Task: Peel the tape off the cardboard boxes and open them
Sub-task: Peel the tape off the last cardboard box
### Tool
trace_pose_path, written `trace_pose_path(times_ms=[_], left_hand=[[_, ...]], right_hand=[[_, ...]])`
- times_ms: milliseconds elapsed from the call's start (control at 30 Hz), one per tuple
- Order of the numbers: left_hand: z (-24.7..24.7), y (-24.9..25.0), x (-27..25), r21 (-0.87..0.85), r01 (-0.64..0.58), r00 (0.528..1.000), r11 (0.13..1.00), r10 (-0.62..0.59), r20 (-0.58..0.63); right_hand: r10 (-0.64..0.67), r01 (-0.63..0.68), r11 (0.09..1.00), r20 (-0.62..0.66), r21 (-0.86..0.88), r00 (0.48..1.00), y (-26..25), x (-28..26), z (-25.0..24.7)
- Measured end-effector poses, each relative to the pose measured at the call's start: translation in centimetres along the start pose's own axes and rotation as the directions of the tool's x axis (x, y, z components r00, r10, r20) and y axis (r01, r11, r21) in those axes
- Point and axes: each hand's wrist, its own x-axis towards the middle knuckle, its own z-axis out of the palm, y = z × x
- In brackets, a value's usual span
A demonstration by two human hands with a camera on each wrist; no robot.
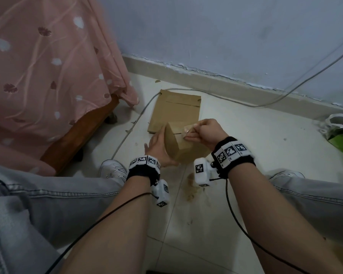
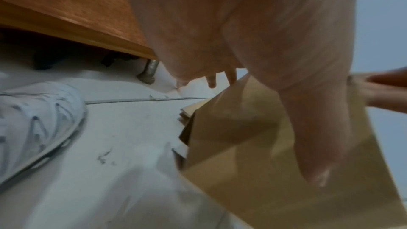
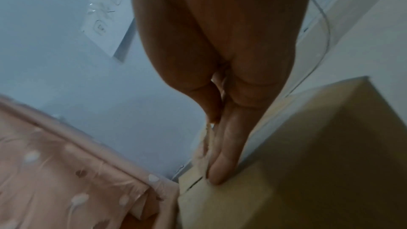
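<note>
Cardboard box (image 1: 183,144) on the floor (image 1: 246,155) between my feet looks light and stiff, so I brace it with my flat left hand (image 1: 158,149) while my right hand (image 1: 204,132) pinches the thin, clingy tape (image 1: 189,128) by its lifted end.

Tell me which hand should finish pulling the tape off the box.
Right. The right hand already pinches the lifted tape at the top seam of the box. The left hand lies flat against the box's side, steadying it, so it likely should hold there.
</note>
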Motion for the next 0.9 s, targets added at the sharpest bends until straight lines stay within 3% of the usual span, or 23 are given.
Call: trace_pose_path(times_ms=[100,233,367,467,567,633,667,733,800,900], left_hand=[[-0.1,1.4,1.0,-0.083,-0.084,0.996,0.993,0.082,-0.031],[0.2,0.6,1.2,-0.069,-0.056,0.998,0.996,0.057,0.025],[1.0,-2.9,0.1,-0.153,0.071,0.996,0.986,-0.063,0.056],[1.5,-5.5,-0.7,-0.221,0.146,0.989,0.964,-0.136,0.060],[1.9,-6.9,-1.2,-0.256,0.204,0.979,0.945,-0.203,0.032],[2.3,-7.6,-1.5,-0.284,0.229,0.972,0.931,-0.232,0.023],[2.4,-7.8,-1.5,-0.300,0.234,0.971,0.925,-0.237,0.027],[2.5,-7.9,-1.5,-0.331,0.235,0.971,0.914,-0.237,0.035],[2.4,-7.7,-1.4,-0.338,0.230,0.972,0.913,-0.232,0.035],[2.0,-7.4,-1.2,-0.243,0.249,0.969,0.938,-0.242,0.058]], right_hand=[[0.014,-0.013,0.999,0.020,-0.049,1.000,0.1,0.0,0.6],[-0.022,0.020,0.997,-0.032,-0.072,0.999,0.9,-0.2,0.4],[-0.021,0.015,0.999,-0.231,-0.028,0.973,1.7,0.4,-1.9],[-0.028,-0.031,0.987,-0.363,-0.155,0.931,2.1,1.1,-4.8],[-0.059,-0.028,0.988,-0.551,-0.149,0.833,2.0,1.5,-7.5],[-0.094,0.009,0.993,-0.747,-0.117,0.658,1.5,1.6,-8.6],[-0.096,0.093,0.994,-0.823,-0.052,0.559,1.0,1.3,-8.6],[-0.116,0.221,0.975,-0.891,-0.017,0.440,0.3,1.0,-8.5],[-0.142,0.244,0.969,-0.895,-0.038,0.424,0.4,0.9,-8.0],[-0.164,0.217,0.974,-0.846,-0.059,0.507,1.1,1.3,-7.2]])
